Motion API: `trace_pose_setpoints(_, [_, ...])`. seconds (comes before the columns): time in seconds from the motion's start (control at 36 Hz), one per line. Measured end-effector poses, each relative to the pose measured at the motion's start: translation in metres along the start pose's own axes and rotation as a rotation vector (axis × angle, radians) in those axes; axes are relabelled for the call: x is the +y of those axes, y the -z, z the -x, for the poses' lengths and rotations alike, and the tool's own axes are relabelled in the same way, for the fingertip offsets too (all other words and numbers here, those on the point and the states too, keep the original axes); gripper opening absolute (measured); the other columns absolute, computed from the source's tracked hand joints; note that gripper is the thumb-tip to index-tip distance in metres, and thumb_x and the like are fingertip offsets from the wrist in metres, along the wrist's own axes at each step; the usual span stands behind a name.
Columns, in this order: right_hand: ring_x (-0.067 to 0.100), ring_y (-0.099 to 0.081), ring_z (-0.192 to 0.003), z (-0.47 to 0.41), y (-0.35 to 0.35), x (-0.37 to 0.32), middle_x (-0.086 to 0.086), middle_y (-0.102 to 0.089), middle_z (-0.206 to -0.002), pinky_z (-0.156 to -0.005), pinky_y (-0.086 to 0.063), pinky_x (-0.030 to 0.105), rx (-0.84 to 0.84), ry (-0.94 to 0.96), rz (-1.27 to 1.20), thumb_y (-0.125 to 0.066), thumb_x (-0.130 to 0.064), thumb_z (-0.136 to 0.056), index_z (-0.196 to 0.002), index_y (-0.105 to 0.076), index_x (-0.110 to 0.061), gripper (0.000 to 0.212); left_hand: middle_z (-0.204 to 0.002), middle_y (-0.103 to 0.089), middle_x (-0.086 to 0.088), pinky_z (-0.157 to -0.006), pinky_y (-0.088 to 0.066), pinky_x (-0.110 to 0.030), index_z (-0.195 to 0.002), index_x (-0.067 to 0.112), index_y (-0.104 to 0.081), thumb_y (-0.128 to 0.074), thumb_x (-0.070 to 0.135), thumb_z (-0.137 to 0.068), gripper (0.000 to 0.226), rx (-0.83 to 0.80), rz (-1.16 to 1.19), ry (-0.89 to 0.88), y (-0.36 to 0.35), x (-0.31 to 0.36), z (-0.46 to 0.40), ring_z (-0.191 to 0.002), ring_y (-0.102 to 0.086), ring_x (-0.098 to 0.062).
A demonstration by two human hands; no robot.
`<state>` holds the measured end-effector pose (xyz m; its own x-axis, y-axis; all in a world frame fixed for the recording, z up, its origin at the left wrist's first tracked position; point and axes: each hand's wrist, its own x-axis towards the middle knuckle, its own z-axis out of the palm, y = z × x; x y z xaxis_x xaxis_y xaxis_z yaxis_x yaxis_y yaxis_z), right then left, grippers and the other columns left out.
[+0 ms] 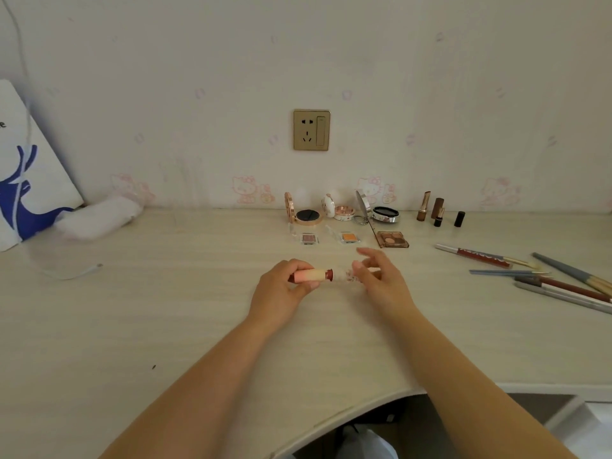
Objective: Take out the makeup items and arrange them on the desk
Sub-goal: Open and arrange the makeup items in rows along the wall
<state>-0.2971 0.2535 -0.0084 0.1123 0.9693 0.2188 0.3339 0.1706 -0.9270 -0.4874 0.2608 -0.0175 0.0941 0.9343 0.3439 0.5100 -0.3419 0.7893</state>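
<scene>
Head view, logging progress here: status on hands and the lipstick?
Left hand grips lipstick. Right hand pinches its clear cap, just off. Compacts lined up behind; nothing blocking.

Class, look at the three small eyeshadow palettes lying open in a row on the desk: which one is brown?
The rightmost palette, holding several brown shades; the middle one is orange, the left one mauve.

A pale wood-grain worktop with a curved front edge meets a cream wall printed with faint pink cartoon cats, where a gold socket plate sits, under soft, even light.
</scene>
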Motion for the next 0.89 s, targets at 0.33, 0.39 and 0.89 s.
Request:
trace_pose_setpoints(0.33, [0.008,-0.051,-0.090,-0.038,-0.010,0.006,-0.005,-0.056,-0.103,-0.074,-0.036,0.016,-0.212,0.137,0.406,-0.055,-0.023,-0.093,-0.118,-0.060,-0.021,0.026,-0.095,-0.064,0.011,-0.076,-0.042,-0.018,-0.099,0.025,-0.066,-0.069,0.026,-0.082,0.017,-0.037,-0.055,0.003,0.004,-0.021,-0.035,-0.086,-0.056,-0.008])
trace_pose_setpoints(0.39, [0.010,-0.047,-0.089,-0.047,-0.015,0.009,-0.003,-0.053,-0.100,-0.076,-0.033,0.020,-0.236,0.196,0.510,-0.054,-0.023,-0.093,-0.122,-0.058,-0.021,0.029,-0.097,-0.062,0.009,-0.075,-0.041,-0.019,-0.101,0.024,-0.066,-0.068,0.029,-0.083,0.019,-0.047,-0.103,0.019,0.004,-0.025,-0.043,-0.088,-0.055,-0.010])
trace_pose_setpoints(0.89, [0.021,-0.047,-0.110,-0.071,-0.036,0.020,0.000,-0.054,-0.115,-0.085,-0.044,0.034,-0.120,0.241,0.754,-0.054,-0.031,-0.092,-0.120,-0.059,-0.026,0.029,-0.091,-0.064,0.013,-0.069,-0.040,-0.025,-0.092,0.031,-0.061,-0.070,0.040,-0.078,0.018,-0.023,-0.259,0.120,-0.001,-0.040,-0.069,-0.086,-0.055,-0.008])
